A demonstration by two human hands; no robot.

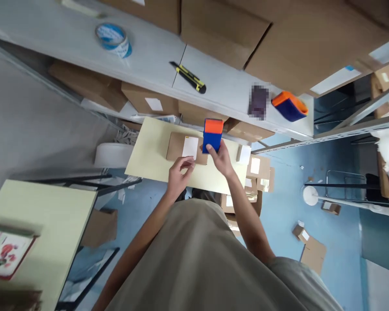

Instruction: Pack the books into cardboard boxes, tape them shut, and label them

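Note:
A small cardboard box point(175, 146) with a white label point(190, 147) lies on the pale yellow table point(152, 136) in front of me. My right hand point(223, 160) grips a blue and orange tape dispenser point(213, 136), its toothed orange end pointing away from me, over the right part of the box. At the box's near edge is my left hand point(179, 172), with thumb and fingertips drawn together by the label's lower end. Whatever may be between those fingertips is too small to make out.
Above the table runs a grey shelf point(142, 52) holding a tape roll point(113, 39), a utility knife point(188, 77), another blue and orange dispenser point(290, 106) and large cartons point(225, 30). A small white box point(244, 154) sits at the table's right end. Cartons point(258, 166) stand on the floor.

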